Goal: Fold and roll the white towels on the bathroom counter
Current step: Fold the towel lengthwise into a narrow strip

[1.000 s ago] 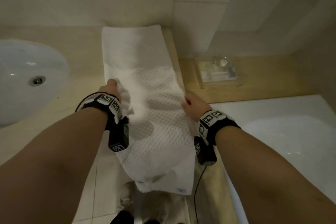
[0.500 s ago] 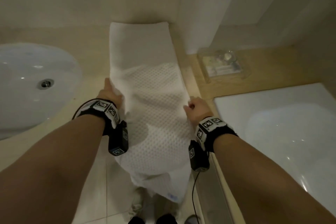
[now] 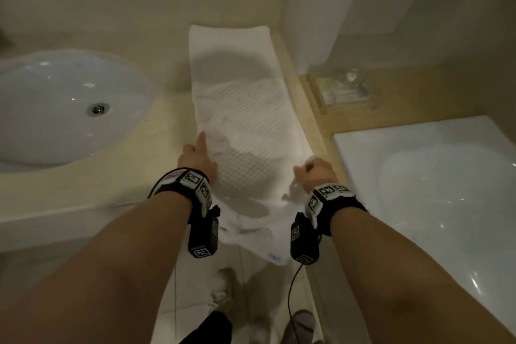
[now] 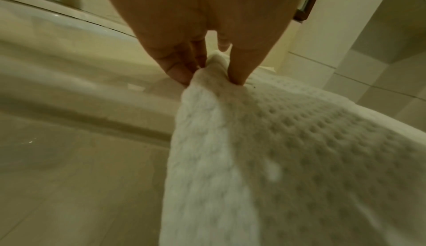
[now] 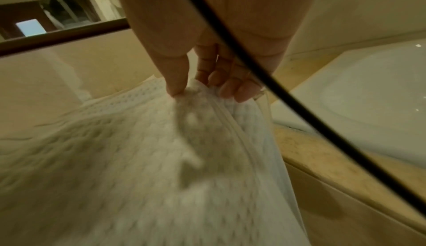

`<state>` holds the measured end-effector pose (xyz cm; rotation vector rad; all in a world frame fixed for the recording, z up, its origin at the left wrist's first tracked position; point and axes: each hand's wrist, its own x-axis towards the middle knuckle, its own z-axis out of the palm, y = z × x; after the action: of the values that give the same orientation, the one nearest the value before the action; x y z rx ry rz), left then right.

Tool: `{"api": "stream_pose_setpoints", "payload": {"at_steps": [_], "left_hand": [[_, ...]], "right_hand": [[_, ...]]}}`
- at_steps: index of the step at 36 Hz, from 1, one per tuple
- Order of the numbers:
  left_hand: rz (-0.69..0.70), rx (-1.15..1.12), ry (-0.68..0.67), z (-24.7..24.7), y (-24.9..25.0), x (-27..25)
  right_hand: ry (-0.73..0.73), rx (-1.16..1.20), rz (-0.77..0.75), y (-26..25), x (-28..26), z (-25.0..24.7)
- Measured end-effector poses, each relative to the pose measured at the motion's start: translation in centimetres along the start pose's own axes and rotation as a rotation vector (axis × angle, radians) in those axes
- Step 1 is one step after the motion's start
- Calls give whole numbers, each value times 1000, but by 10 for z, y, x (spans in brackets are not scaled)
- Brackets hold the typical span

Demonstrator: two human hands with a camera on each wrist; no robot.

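Observation:
A long white waffle-weave towel (image 3: 245,120) lies folded lengthwise on the beige counter (image 3: 83,184), its far end at the wall and its near end hanging over the counter's front edge. My left hand (image 3: 198,156) pinches the towel's left edge (image 4: 214,71) between thumb and fingers, one finger pointing along the edge. On the other side, my right hand (image 3: 314,173) pinches the right edge (image 5: 202,93) between thumb and curled fingers. Both hands hold the towel near the counter's front.
A white oval sink (image 3: 69,106) is set in the counter to the left. A white bathtub (image 3: 435,190) lies to the right, beyond a narrow ledge with a clear soap dish (image 3: 339,89). Tiled walls stand behind. The floor and my shoes (image 3: 223,288) show below.
Both hands have stayed pinched on the towel's side edges while the towel stretched out flatter and longer along the counter. The view has shifted to show more of the sink.

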<state>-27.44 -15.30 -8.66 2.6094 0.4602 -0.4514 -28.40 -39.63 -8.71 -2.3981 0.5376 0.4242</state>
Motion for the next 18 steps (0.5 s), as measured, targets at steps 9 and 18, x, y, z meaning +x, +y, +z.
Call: {"api": "stream_pose_setpoints", "payload": {"at_steps": [9, 18], "left_hand": [[-100, -365, 194, 32, -26, -56], [-221, -294, -84, 76, -56, -96]], "right_hand": [[-194, 280, 98, 52, -36, 34], [16, -44, 53, 40, -42, 40]]}}
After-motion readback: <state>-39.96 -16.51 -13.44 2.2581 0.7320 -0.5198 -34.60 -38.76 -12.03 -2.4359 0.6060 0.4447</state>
